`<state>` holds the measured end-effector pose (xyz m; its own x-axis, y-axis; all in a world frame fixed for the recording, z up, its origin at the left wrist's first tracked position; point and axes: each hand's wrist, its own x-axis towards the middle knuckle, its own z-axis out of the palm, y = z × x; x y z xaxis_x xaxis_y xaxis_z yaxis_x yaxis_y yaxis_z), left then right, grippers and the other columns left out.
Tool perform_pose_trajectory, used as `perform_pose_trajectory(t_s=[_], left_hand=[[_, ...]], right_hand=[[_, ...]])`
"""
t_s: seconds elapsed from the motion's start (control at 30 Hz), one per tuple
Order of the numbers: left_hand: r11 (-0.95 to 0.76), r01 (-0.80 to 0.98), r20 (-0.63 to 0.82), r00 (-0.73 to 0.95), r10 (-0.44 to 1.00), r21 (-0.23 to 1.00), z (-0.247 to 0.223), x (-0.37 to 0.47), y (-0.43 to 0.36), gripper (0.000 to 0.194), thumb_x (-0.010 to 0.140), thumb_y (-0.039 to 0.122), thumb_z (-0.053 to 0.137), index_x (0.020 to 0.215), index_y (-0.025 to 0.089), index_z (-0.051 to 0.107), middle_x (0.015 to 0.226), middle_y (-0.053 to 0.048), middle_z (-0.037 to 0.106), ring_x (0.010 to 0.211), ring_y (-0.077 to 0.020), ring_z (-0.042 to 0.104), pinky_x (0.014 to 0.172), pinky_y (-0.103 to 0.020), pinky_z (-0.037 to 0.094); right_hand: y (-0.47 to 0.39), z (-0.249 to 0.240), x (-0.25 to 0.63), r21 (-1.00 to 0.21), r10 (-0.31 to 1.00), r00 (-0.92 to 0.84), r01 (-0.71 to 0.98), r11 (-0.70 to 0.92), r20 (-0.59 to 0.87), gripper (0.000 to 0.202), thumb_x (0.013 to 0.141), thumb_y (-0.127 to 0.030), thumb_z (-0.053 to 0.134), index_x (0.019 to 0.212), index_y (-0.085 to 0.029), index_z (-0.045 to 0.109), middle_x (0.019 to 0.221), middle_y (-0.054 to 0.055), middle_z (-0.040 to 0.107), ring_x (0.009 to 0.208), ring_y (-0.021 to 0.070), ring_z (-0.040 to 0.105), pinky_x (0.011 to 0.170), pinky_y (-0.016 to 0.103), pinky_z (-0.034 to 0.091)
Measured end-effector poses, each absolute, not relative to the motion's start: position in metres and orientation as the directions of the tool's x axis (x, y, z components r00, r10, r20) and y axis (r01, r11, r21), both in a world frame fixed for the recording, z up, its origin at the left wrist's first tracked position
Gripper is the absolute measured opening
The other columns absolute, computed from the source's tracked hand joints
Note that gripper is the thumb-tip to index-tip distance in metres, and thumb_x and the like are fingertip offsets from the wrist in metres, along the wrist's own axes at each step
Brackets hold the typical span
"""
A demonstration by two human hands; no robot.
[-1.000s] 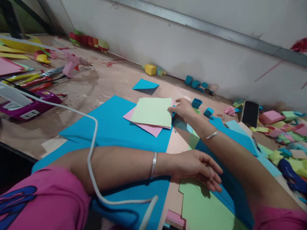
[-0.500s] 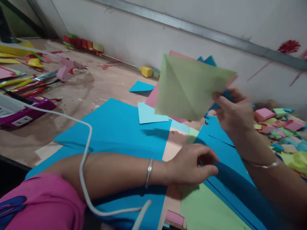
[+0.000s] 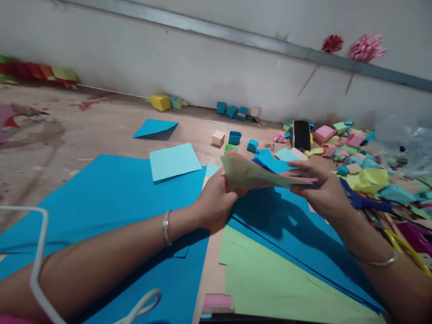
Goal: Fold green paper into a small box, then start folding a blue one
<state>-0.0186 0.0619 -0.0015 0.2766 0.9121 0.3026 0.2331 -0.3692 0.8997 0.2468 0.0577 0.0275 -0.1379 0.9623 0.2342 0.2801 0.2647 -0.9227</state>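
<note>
A small stack of green, pink and blue paper sheets [image 3: 253, 174] is held up between both hands, seen nearly edge-on. My left hand [image 3: 218, 195] grips its left end, thumb in front. At the right end, my right hand [image 3: 315, 184] pinches the sheets between thumb and fingers. Large blue sheets [image 3: 111, 193] lie under my left forearm, with more blue sheets [image 3: 286, 234] below my right hand. Green sheets [image 3: 270, 279] lie nearest the front edge. A light blue sheet [image 3: 175, 161] and a folded blue piece [image 3: 155, 128] rest farther back.
Small paper boxes [image 3: 235, 137] stand near the wall. A phone [image 3: 301, 134] leans by a pile of coloured paper pieces [image 3: 367, 180] at right. Yellow-handled scissors [image 3: 405, 247] and a blue glue gun [image 3: 364, 200] lie beside my right forearm. A white cable [image 3: 40, 252] crosses at left.
The view has turned to the right. The paper stack has come down and tilted nearly edge-on. My left hand, empty before, has taken hold of its left end.
</note>
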Motion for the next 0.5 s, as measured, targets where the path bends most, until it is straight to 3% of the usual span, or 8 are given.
perform_pose_trajectory(t_s=[0.1,0.2,0.33,0.4,0.5], left_hand=[[-0.381,0.155,0.315,0.331,0.889,0.912,-0.005,-0.018,0.056,0.017,0.089,0.026,0.057,0.101,0.020,0.068,0.106,-0.005,0.069,0.100,-0.0206,0.063,0.089,-0.033,0.050],[-0.429,0.141,0.378,0.286,0.881,0.892,-0.003,-0.020,0.053,0.015,0.084,0.023,0.063,0.096,0.023,0.073,0.101,-0.005,0.071,0.096,-0.0198,0.065,0.089,-0.034,0.051],[-0.473,0.204,0.415,0.272,0.869,0.857,0.005,-0.022,0.052,0.021,0.075,0.020,0.071,0.095,0.023,0.075,0.102,-0.007,0.071,0.095,-0.0210,0.066,0.086,-0.033,0.053],[-0.506,0.229,0.447,0.263,0.855,0.832,0.007,-0.024,0.052,0.022,0.075,0.020,0.071,0.097,0.023,0.075,0.104,-0.008,0.071,0.095,-0.0206,0.066,0.085,-0.032,0.052],[-0.535,0.236,0.487,0.233,0.842,0.811,0.008,-0.024,0.051,0.022,0.077,0.019,0.068,0.098,0.023,0.075,0.103,-0.007,0.071,0.095,-0.0201,0.066,0.084,-0.031,0.052]], right_hand=[[0.065,0.015,0.244,-0.977,0.963,-0.238,0.139,0.161,0.125,0.051,0.066,-0.029,0.081,0.114,-0.034,0.066,0.109,0.003,0.072,0.103,0.0256,0.067,0.083,0.038,0.058],[0.068,0.008,0.245,-0.975,0.963,-0.255,0.172,0.139,0.093,0.046,0.062,-0.033,0.084,0.106,-0.034,0.071,0.112,0.003,0.071,0.106,0.0282,0.065,0.093,0.042,0.054],[0.071,0.017,0.257,-0.929,0.944,-0.290,0.280,0.242,0.158,0.033,0.062,-0.034,0.083,0.094,-0.032,0.076,0.103,0.004,0.074,0.100,0.0294,0.067,0.090,0.042,0.055],[0.075,0.022,0.267,-0.902,0.933,-0.292,0.311,0.299,0.208,0.018,0.065,-0.034,0.080,0.082,-0.028,0.078,0.092,0.005,0.075,0.094,0.0287,0.068,0.087,0.042,0.056],[0.085,0.021,0.282,-0.895,0.945,-0.220,0.325,0.305,0.242,0.012,0.065,-0.032,0.079,0.074,-0.025,0.077,0.082,0.004,0.074,0.084,0.0259,0.069,0.078,0.039,0.058]])
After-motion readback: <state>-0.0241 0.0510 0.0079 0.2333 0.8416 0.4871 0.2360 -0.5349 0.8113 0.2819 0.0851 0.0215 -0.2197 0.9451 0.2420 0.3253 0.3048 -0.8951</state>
